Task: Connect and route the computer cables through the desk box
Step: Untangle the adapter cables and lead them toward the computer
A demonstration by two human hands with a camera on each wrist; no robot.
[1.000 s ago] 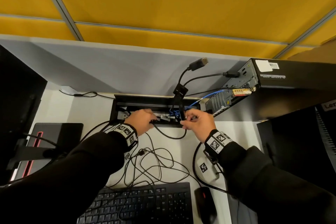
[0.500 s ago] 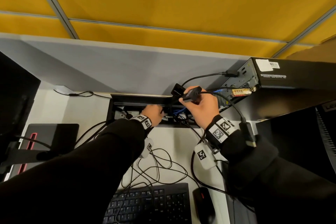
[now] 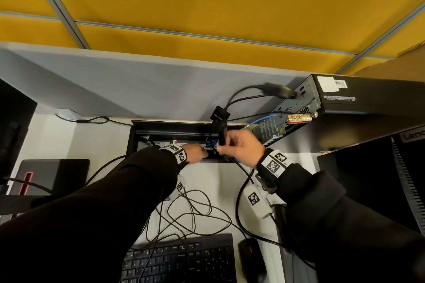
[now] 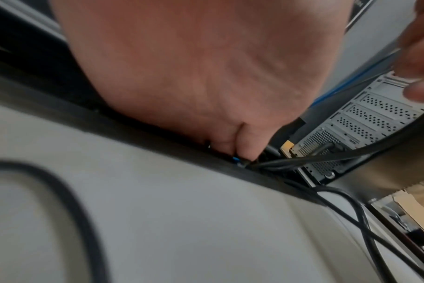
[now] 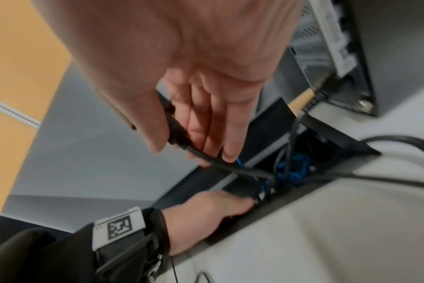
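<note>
Nearest me, short of the desk box (image 3: 174,130), a black keyboard (image 3: 181,259) and mouse (image 3: 251,257) lie among loose cables. My left hand (image 3: 195,153) reaches into the box; its fingertips are down among the wiring, grasp undetermined. Above the box's right end, my right hand (image 3: 241,148) pinches a black cable connector (image 5: 179,134). Beyond the box, at right, stands the computer tower (image 3: 345,101).

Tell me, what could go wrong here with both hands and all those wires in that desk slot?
The right hand pinches a black cable over the desk box; it could slip or tug its far end. The left hand reaches in among blue cables, so a plug there might get knocked. Loose cables by the keyboard could snag a sleeve.
</note>
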